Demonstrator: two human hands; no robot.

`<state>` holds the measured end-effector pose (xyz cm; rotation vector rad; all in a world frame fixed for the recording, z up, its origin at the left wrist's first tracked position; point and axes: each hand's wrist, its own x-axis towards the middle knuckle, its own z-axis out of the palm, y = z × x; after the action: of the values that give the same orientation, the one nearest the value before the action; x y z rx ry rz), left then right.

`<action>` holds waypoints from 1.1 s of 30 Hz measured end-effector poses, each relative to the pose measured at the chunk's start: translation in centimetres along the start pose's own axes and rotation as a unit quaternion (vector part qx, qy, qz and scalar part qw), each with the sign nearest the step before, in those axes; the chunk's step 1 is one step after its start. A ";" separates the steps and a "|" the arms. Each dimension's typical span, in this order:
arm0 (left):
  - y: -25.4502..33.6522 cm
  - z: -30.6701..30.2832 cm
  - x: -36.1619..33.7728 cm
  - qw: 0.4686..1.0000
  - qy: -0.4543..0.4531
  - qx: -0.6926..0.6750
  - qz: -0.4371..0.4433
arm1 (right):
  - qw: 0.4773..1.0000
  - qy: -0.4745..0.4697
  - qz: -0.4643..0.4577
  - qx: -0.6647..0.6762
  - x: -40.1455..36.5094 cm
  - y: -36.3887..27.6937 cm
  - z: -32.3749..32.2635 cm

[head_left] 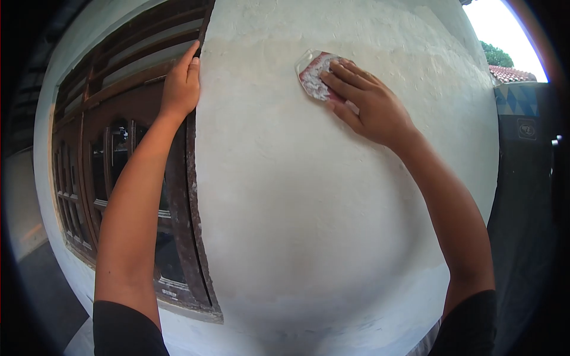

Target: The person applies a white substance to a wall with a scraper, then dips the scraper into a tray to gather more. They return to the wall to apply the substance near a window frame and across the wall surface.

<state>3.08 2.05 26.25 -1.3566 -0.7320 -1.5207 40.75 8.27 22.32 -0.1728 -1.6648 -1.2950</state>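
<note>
Dusty red-and-white pad [314, 81] lay against the pale wall [297, 178], beneath the outstretched, open fingers of the right hand [374, 107]. The left hand [183, 88] touched the brown window frame [192, 166]; I couldn't tell whether it gripped.

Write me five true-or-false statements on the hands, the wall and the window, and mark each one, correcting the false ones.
1. The right hand holds a red-and-white pad against the pale wall. True.
2. The left hand holds a second pad. False: it is at the edge of the brown window frame, with no pad visible.
3. Both sleeves are dark. True.
4. The window is to the right of the pad. False: it is to the left.
5. The two hands are touching each other. False: they are well apart.
</note>
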 end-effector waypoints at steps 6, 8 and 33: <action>-2.5 0.5 0.3 0.988 0.055 -0.140 0.034 | 1.000 -0.006 -0.008 -0.003 -3.3 2.5 -1.1; -2.4 0.2 0.1 0.986 0.048 -0.161 0.021 | 1.000 0.001 -0.006 0.008 -2.2 3.0 -0.6; -2.0 -0.2 -0.7 0.983 0.017 -0.164 0.074 | 0.999 -0.008 -0.024 -0.040 -1.7 2.4 -0.6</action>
<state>1.17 2.80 25.78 -1.5853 -0.3580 -1.5878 43.49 9.58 22.60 -0.1928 -1.6393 -1.4004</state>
